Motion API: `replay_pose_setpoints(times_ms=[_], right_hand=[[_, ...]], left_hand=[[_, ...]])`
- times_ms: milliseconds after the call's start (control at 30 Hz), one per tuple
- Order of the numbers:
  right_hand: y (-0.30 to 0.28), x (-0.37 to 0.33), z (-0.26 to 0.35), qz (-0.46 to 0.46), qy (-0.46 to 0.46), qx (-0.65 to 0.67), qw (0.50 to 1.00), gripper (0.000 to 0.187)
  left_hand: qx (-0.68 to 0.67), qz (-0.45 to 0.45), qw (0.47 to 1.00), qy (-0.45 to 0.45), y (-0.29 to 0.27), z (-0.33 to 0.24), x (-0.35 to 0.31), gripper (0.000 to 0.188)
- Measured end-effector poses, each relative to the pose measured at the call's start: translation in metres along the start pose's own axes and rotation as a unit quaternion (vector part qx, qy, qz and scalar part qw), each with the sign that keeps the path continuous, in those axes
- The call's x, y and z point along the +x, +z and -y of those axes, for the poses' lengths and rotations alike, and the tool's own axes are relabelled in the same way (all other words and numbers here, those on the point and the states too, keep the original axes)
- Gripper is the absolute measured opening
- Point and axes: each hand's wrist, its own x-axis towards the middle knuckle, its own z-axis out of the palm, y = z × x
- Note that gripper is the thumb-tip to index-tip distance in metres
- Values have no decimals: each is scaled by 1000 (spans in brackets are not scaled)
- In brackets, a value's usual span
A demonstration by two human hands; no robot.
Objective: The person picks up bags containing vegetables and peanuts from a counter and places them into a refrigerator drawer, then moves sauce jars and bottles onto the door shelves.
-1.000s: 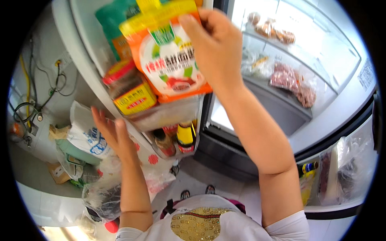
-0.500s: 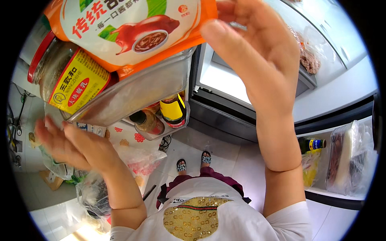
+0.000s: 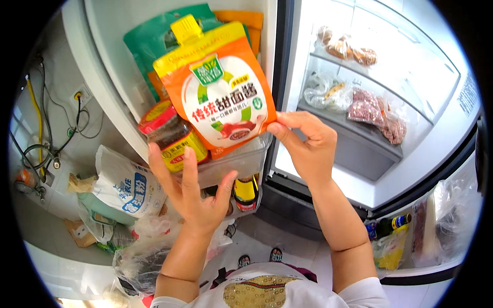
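An orange, white and yellow sauce pouch with a yellow spout cap leans in the upper bin of the open fridge door. My right hand pinches its lower right corner between thumb and fingers. Left of the pouch, a glass jar with a red lid and yellow label stands tilted in the same bin. Just in front of the jar is my left hand, fingers spread and holding nothing; whether a fingertip touches the jar I cannot tell. A green packet sits behind the pouch.
Bagged foods lie on the lit fridge shelves at right. A dark bottle stands in the lower door bin. The right door holds another bottle and bags. At left are a white sack, plastic bags and hanging cables.
My view has tilted up, bringing the whole pouch and fridge shelves into sight. My right hand's fingers have closed on the pouch corner. My left hand has moved right, in front of the jar.
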Motion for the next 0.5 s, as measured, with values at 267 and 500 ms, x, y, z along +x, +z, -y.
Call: replay_pose_setpoints(times_ms=[267, 500], right_hand=[[-5, 32, 9, 194, -30, -17, 980, 6], [-20, 52, 20, 247, -80, -65, 963, 5]], left_hand=[[20, 11, 1000, 10, -7, 2, 1, 77], [14, 28, 999, -7, -12, -4, 2, 76]])
